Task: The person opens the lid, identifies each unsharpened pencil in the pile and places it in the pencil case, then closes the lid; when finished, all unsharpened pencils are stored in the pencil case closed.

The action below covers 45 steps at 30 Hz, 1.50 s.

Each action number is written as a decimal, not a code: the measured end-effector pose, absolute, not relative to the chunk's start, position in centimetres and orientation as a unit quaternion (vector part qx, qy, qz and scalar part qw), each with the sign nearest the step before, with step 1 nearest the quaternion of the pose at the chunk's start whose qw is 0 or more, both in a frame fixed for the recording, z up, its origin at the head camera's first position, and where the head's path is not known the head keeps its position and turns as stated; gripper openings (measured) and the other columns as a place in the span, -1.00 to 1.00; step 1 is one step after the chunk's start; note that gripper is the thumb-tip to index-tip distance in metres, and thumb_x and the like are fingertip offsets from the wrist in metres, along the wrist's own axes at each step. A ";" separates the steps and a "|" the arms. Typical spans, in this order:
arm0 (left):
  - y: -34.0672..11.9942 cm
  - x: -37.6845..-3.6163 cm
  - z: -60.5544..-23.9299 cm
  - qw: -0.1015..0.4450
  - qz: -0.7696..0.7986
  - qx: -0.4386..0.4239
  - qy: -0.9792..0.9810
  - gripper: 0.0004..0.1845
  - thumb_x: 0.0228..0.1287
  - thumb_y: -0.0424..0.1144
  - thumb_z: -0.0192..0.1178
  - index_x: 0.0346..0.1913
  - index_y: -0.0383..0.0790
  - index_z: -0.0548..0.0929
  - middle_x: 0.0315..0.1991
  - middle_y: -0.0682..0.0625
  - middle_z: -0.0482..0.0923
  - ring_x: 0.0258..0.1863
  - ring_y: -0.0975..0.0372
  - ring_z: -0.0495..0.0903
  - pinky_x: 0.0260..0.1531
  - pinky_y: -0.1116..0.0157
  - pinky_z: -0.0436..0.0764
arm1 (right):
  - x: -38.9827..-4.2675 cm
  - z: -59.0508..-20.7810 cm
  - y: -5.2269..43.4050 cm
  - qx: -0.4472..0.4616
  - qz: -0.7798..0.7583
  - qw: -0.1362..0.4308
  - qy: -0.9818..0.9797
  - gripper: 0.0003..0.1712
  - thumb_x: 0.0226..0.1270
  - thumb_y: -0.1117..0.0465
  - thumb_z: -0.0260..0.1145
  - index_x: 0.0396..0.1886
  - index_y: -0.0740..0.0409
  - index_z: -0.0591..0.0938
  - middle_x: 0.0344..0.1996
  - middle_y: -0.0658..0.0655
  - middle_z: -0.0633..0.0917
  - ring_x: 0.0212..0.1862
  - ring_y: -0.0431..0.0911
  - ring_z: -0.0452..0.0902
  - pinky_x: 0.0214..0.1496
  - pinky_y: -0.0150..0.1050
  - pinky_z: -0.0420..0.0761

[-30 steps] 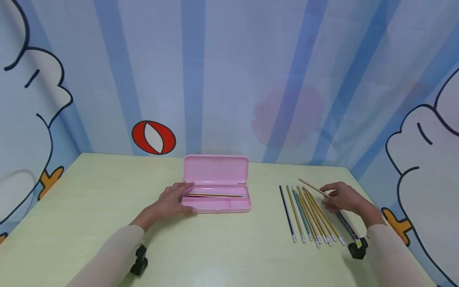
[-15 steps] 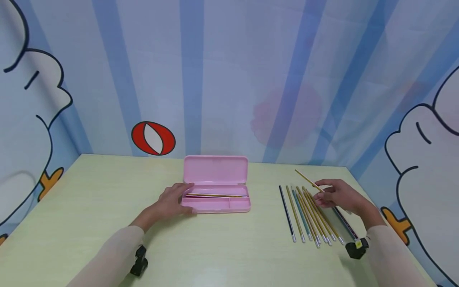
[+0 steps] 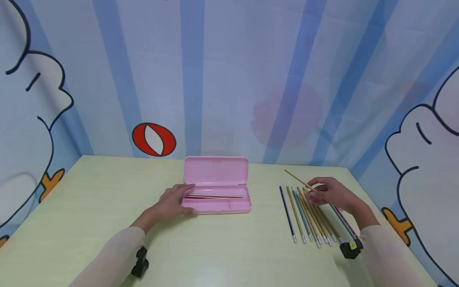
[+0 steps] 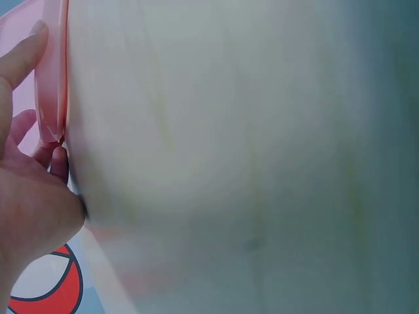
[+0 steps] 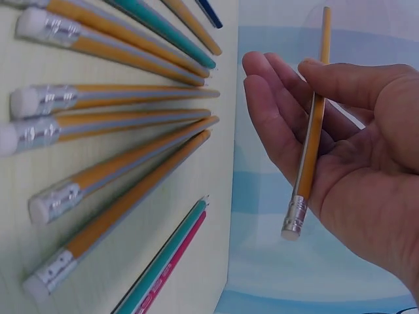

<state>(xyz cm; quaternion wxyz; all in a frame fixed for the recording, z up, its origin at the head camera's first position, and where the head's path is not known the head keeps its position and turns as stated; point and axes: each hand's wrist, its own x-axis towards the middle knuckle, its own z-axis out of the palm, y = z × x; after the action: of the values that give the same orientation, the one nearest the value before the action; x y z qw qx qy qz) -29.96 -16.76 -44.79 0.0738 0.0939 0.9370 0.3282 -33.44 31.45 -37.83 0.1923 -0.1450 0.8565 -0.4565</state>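
A pink pencil case (image 3: 215, 205) lies with its lid raised on the table, a few pencils (image 3: 215, 196) in its back compartment. My left hand (image 3: 173, 201) holds the case by its left end, thumb at the front; the left wrist view shows fingers against the pink case end (image 4: 51, 78). My right hand (image 3: 330, 193) pinches a yellow pencil (image 3: 295, 176) between thumb and fingers, above the row of loose pencils. In the right wrist view its eraser end (image 5: 294, 219) hangs below the palm.
Several yellow pencils (image 3: 311, 217) with erasers lie in a fanned row, with a teal pencil (image 3: 303, 215) and a dark blue pencil (image 3: 288, 215) at left. A teal pencil and a red pencil (image 5: 171, 261) lie at the right. A patterned curtain (image 3: 229, 79) stands behind the table.
My right hand has lifted the yellow pencil off the table's right side and moved left with it over the row. My left hand has stayed on the case.
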 end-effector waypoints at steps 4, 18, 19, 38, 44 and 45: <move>-16.9 -29.8 -44.8 0.075 0.327 0.089 0.938 -0.11 -0.03 0.01 0.36 0.39 0.04 0.18 0.34 -0.15 0.15 0.28 -0.08 0.10 0.13 -0.22 0.29 | -33.6 -37.7 30.4 -0.157 -0.461 0.192 0.852 -0.54 0.35 0.28 0.11 0.19 0.37 0.31 -0.06 0.48 0.57 -0.02 0.20 0.58 -0.02 -0.03 0.60; -17.2 -29.6 -45.2 0.080 0.333 0.074 0.937 -0.09 -0.03 0.04 0.36 0.40 0.06 0.16 0.35 -0.14 0.15 0.29 -0.08 0.10 0.13 -0.21 0.32 | -34.6 -37.9 25.4 -0.214 -0.442 0.213 0.845 -0.63 0.34 0.35 0.11 0.12 0.37 0.40 -0.14 0.48 0.61 -0.12 0.19 0.62 -0.07 0.04 0.61; -17.2 -29.6 -45.1 0.079 0.332 0.074 0.937 -0.09 -0.03 0.04 0.36 0.40 0.05 0.16 0.35 -0.15 0.15 0.29 -0.08 0.10 0.13 -0.21 0.32 | -34.7 -37.9 25.0 -0.218 -0.440 0.214 0.844 -0.63 0.34 0.35 0.11 0.12 0.35 0.41 -0.14 0.48 0.61 -0.12 0.18 0.62 -0.07 0.04 0.61; -17.0 -29.8 -45.1 0.077 0.333 0.077 0.937 -0.08 -0.03 0.02 0.37 0.41 0.08 0.14 0.36 -0.11 0.14 0.30 -0.04 0.10 0.16 -0.19 0.30 | -36.3 -38.4 18.5 -0.271 -0.431 0.230 0.830 -0.69 0.31 0.36 0.13 0.05 0.29 0.50 -0.16 0.47 0.62 -0.17 0.08 0.65 -0.12 -0.11 0.65; -16.8 -29.7 -44.9 0.077 0.336 0.077 0.935 -0.08 -0.05 0.04 0.38 0.40 0.07 0.15 0.36 -0.10 0.15 0.29 -0.03 0.10 0.16 -0.17 0.30 | -36.4 -38.4 17.0 -0.278 -0.419 0.228 0.834 -0.65 0.30 0.37 0.14 0.07 0.38 0.47 -0.19 0.44 0.64 -0.19 0.10 0.65 -0.15 -0.09 0.65; -16.7 -29.7 -44.8 0.079 0.338 0.076 0.935 -0.08 -0.05 0.03 0.38 0.40 0.08 0.16 0.36 -0.09 0.15 0.29 -0.02 0.10 0.16 -0.17 0.31 | -36.4 -38.4 16.7 -0.282 -0.415 0.227 0.835 -0.65 0.30 0.37 0.14 0.07 0.40 0.47 -0.19 0.43 0.65 -0.19 0.11 0.65 -0.16 -0.09 0.65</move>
<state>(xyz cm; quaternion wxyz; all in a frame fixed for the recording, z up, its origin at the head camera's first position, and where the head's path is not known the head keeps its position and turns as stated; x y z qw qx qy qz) -29.74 -16.74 -44.83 0.0786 0.0756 0.9348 0.3379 -36.42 16.71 -38.39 0.2266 -0.2819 0.8346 -0.4154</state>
